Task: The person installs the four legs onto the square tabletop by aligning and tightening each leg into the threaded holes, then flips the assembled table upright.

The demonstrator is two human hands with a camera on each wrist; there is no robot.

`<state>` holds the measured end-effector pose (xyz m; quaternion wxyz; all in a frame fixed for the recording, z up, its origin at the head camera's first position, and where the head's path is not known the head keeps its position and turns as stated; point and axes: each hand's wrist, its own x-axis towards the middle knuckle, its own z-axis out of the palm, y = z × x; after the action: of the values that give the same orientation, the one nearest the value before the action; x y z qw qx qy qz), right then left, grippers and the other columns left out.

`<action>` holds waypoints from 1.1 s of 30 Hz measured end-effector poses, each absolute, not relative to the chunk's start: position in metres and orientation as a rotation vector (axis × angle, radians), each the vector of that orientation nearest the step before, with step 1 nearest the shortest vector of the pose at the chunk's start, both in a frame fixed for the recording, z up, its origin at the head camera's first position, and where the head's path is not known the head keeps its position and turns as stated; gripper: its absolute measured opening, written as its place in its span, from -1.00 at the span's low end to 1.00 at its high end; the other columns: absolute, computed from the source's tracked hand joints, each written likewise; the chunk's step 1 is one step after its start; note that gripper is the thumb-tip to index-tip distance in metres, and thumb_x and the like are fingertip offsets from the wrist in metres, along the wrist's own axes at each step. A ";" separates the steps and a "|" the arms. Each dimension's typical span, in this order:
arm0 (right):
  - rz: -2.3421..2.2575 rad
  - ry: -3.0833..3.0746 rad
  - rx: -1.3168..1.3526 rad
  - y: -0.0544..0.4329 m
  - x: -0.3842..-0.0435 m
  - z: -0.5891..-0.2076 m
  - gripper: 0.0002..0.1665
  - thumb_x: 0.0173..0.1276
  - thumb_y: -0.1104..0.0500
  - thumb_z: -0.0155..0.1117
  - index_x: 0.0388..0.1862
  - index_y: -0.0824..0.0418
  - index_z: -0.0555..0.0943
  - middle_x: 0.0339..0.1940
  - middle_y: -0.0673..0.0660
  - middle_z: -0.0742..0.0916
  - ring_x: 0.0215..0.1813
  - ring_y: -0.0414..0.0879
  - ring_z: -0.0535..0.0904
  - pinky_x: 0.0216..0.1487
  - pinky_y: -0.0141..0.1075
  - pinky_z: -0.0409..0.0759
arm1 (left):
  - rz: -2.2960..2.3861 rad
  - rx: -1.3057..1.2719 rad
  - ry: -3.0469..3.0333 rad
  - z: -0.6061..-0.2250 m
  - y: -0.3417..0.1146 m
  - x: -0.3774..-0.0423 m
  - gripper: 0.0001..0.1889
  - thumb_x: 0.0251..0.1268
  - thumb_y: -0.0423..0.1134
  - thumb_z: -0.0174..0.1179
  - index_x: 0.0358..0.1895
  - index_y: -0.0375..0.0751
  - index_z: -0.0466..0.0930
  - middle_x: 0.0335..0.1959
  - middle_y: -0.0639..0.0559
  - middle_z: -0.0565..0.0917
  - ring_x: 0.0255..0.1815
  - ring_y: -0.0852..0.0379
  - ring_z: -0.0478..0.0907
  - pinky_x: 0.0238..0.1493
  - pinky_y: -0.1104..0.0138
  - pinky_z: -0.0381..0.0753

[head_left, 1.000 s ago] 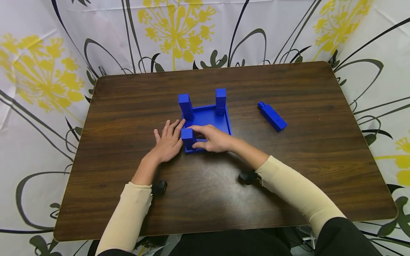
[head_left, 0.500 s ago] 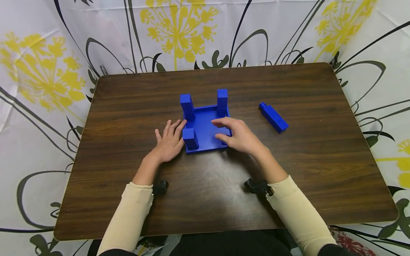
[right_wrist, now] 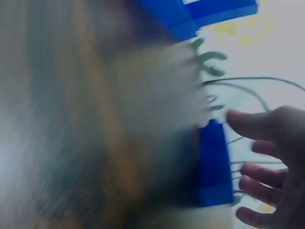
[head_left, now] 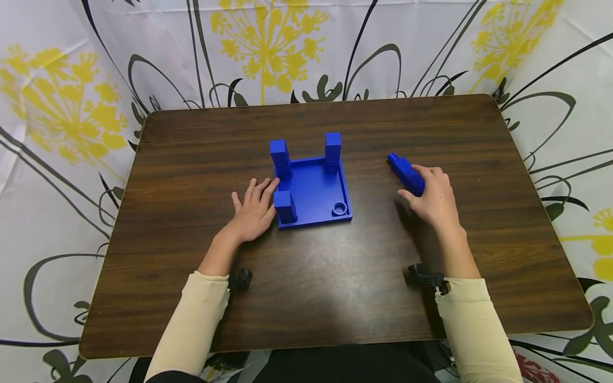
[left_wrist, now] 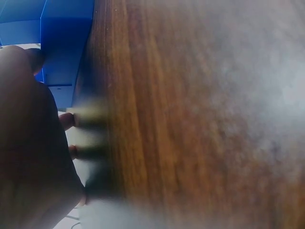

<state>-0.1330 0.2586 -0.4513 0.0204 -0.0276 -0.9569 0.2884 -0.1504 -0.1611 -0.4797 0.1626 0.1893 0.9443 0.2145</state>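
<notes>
A blue square tray-like base (head_left: 316, 199) lies mid-table with a blue square post standing at each of three corners, one of them the near-left post (head_left: 285, 207). At its near-right corner shows a round socket (head_left: 339, 209). My left hand (head_left: 251, 215) rests with fingers spread on the table, its fingertips at the base's left edge. To the right lies a loose blue post (head_left: 406, 174) with a round peg at one end. Over its near end is my right hand (head_left: 435, 197), thumb and fingers apart on either side; the right wrist view shows a gap beside the post (right_wrist: 215, 164).
The brown wood-grain table (head_left: 215, 143) has rounded corners. A white curtain (head_left: 167, 42) with yellow flowers and dark stems hangs behind it and at both sides. A dark wrist camera (head_left: 241, 279) sits at the left wrist, another (head_left: 423, 276) at the right.
My right hand has left the near-left post and travelled right across the base to the loose post. The near-right socket is now uncovered. The left hand has stayed in place.
</notes>
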 end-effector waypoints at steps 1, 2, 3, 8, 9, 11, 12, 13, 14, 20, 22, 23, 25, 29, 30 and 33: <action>0.884 -2.980 -0.136 0.262 -0.134 -0.454 -0.19 0.24 0.04 0.45 0.41 0.26 0.38 0.24 0.42 0.45 0.25 0.35 0.29 0.17 0.23 0.29 | 0.610 0.539 2.692 -0.479 -0.161 -0.151 -0.38 0.59 0.02 -0.36 0.60 0.16 -0.29 0.59 -0.11 -0.14 0.56 -0.20 -0.49 0.23 -0.38 -0.60; 0.882 -2.986 -0.176 0.265 -0.135 -0.456 -0.16 0.25 0.01 0.45 0.43 0.27 0.35 0.24 0.44 0.44 0.25 0.36 0.29 0.18 0.23 0.28 | 0.609 0.538 2.690 -0.479 -0.160 -0.151 -0.38 0.59 0.03 -0.36 0.60 0.16 -0.29 0.59 -0.12 -0.15 0.56 -0.20 -0.49 0.23 -0.38 -0.60; 0.886 -2.993 -0.216 0.267 -0.136 -0.459 -0.13 0.25 -0.01 0.44 0.44 0.28 0.33 0.25 0.44 0.43 0.25 0.37 0.29 0.19 0.23 0.28 | 0.610 0.538 2.686 -0.479 -0.160 -0.151 -0.38 0.59 0.03 -0.36 0.60 0.16 -0.29 0.59 -0.12 -0.15 0.56 -0.20 -0.49 0.23 -0.38 -0.60; 0.882 -3.057 -0.310 0.272 -0.143 -0.466 -0.04 0.24 -0.12 0.42 0.43 0.36 0.30 0.21 0.47 0.44 0.21 0.38 0.32 0.18 0.23 0.30 | 0.615 0.539 2.689 -0.479 -0.160 -0.150 -0.37 0.58 0.06 -0.35 0.60 0.16 -0.27 0.59 -0.13 -0.14 0.56 -0.21 -0.48 0.23 -0.38 -0.60; 0.873 -3.069 -0.319 0.272 -0.145 -0.467 -0.06 0.24 -0.13 0.42 0.41 0.37 0.32 0.19 0.47 0.45 0.20 0.38 0.33 0.18 0.23 0.30 | 0.620 0.542 2.690 -0.479 -0.160 -0.150 -0.37 0.57 0.06 -0.34 0.60 0.16 -0.27 0.59 -0.13 -0.13 0.56 -0.21 -0.48 0.23 -0.37 -0.61; 0.837 -3.085 -0.329 0.273 -0.147 -0.468 -0.11 0.23 -0.12 0.43 0.37 0.37 0.37 0.15 0.47 0.47 0.17 0.38 0.35 0.15 0.23 0.32 | 0.620 0.543 2.693 -0.481 -0.160 -0.150 -0.37 0.57 0.08 -0.35 0.60 0.18 -0.28 0.59 -0.12 -0.14 0.56 -0.19 -0.49 0.23 -0.36 -0.62; 0.822 -3.089 -0.334 0.273 -0.148 -0.468 -0.14 0.22 -0.11 0.43 0.34 0.37 0.40 0.12 0.46 0.47 0.15 0.37 0.35 0.13 0.23 0.33 | 0.619 0.543 2.693 -0.482 -0.160 -0.150 -0.37 0.57 0.08 -0.36 0.60 0.19 -0.29 0.59 -0.11 -0.14 0.56 -0.19 -0.49 0.23 -0.36 -0.63; 0.809 -3.092 -0.336 0.273 -0.148 -0.469 -0.17 0.22 -0.10 0.43 0.32 0.36 0.43 0.10 0.46 0.48 0.14 0.37 0.36 0.11 0.23 0.34 | 0.616 0.543 2.693 -0.483 -0.160 -0.151 -0.37 0.56 0.09 -0.37 0.60 0.20 -0.30 0.59 -0.10 -0.15 0.56 -0.18 -0.50 0.23 -0.35 -0.63; 0.795 -3.096 -0.336 0.274 -0.149 -0.469 -0.19 0.23 -0.09 0.43 0.30 0.36 0.45 0.07 0.45 0.48 0.12 0.36 0.36 0.09 0.23 0.36 | 0.614 0.543 2.694 -0.484 -0.161 -0.151 -0.37 0.56 0.09 -0.38 0.60 0.22 -0.31 0.59 -0.09 -0.15 0.56 -0.17 -0.51 0.23 -0.35 -0.63; 0.776 -3.123 -0.310 0.276 -0.154 -0.467 -0.29 0.26 -0.06 0.40 0.23 0.37 0.50 -0.01 0.42 0.49 0.03 0.33 0.40 0.02 0.21 0.40 | 0.620 0.553 2.699 -0.481 -0.161 -0.151 -0.37 0.56 0.05 -0.36 0.60 0.18 -0.29 0.59 -0.13 -0.14 0.56 -0.20 -0.48 0.23 -0.38 -0.61; 0.784 -3.132 -0.311 0.276 -0.156 -0.466 -0.32 0.26 -0.04 0.39 0.22 0.35 0.51 0.01 0.42 0.51 0.03 0.32 0.41 0.03 0.21 0.39 | 0.609 0.554 2.699 -0.480 -0.160 -0.151 -0.37 0.57 0.03 -0.35 0.60 0.16 -0.28 0.59 -0.13 -0.14 0.56 -0.21 -0.48 0.23 -0.38 -0.59; 0.793 -3.133 -0.313 0.277 -0.156 -0.466 -0.34 0.26 -0.03 0.39 0.21 0.35 0.52 0.02 0.42 0.52 0.03 0.32 0.42 0.04 0.21 0.39 | 0.600 0.551 2.700 -0.480 -0.160 -0.151 -0.37 0.57 0.03 -0.35 0.60 0.16 -0.28 0.59 -0.13 -0.14 0.56 -0.20 -0.47 0.23 -0.38 -0.59; 0.817 -3.134 -0.333 0.279 -0.158 -0.465 -0.36 0.26 -0.02 0.40 0.19 0.33 0.54 0.05 0.43 0.54 0.04 0.33 0.45 0.04 0.21 0.40 | 0.591 0.551 2.700 -0.479 -0.160 -0.151 -0.37 0.57 0.02 -0.35 0.60 0.16 -0.29 0.59 -0.12 -0.14 0.56 -0.20 -0.48 0.23 -0.38 -0.58; 0.887 -3.117 -0.388 0.282 -0.158 -0.464 -0.36 0.24 -0.05 0.42 0.18 0.28 0.56 0.11 0.43 0.58 0.05 0.34 0.49 0.03 0.21 0.42 | 0.593 0.550 2.700 -0.480 -0.161 -0.152 -0.37 0.58 0.01 -0.36 0.60 0.16 -0.30 0.59 -0.13 -0.15 0.56 -0.20 -0.48 0.23 -0.38 -0.59; 0.910 -3.109 -0.402 0.283 -0.159 -0.464 -0.37 0.23 -0.06 0.42 0.18 0.27 0.56 0.11 0.43 0.59 0.05 0.34 0.50 0.04 0.21 0.42 | 0.593 0.549 2.700 -0.480 -0.161 -0.152 -0.37 0.57 0.01 -0.36 0.60 0.16 -0.30 0.59 -0.13 -0.15 0.56 -0.20 -0.48 0.23 -0.39 -0.59; 0.991 -3.061 -0.420 0.285 -0.159 -0.464 -0.38 0.22 -0.07 0.44 0.14 0.27 0.59 0.10 0.42 0.61 0.05 0.32 0.50 0.06 0.19 0.41 | 0.592 0.544 2.699 -0.480 -0.161 -0.152 -0.37 0.56 -0.02 -0.36 0.60 0.15 -0.30 0.59 -0.13 -0.15 0.56 -0.20 -0.48 0.23 -0.39 -0.59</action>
<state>-0.1592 0.2850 -0.4636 -0.0514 -0.1294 -0.9421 0.3051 -0.1519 -0.1614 -0.4800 0.1619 0.1906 0.9458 0.2074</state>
